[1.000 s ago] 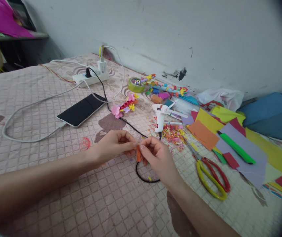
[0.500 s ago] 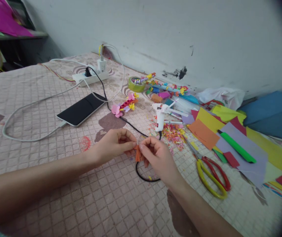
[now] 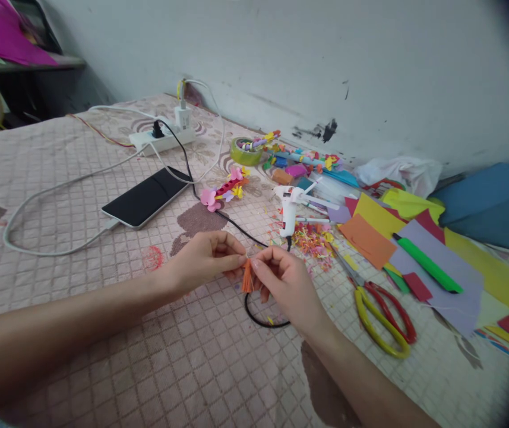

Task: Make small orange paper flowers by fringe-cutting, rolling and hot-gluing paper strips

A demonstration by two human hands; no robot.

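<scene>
My left hand (image 3: 205,258) and my right hand (image 3: 287,285) meet over the quilted pink cover (image 3: 80,238), fingertips pinched together on a small orange fringed paper piece (image 3: 247,276) that hangs down between them. Both hands are closed on its top end. Just behind them lies a white glue gun (image 3: 290,205) with its black cord (image 3: 258,318) looping under my right hand. A heap of coloured paper snippets (image 3: 314,238) sits beside the gun.
Scissors with red and yellow handles (image 3: 383,318) lie at the right, next to coloured paper sheets (image 3: 436,261) and a green marker (image 3: 427,264). A black phone (image 3: 147,196) charges from a white power strip (image 3: 163,139). Paper flowers (image 3: 225,191) and a tape roll (image 3: 245,151) lie near the wall.
The orange paper piece has lengthened downward into a narrower tuft between my fingertips. Both hands stay almost in place.
</scene>
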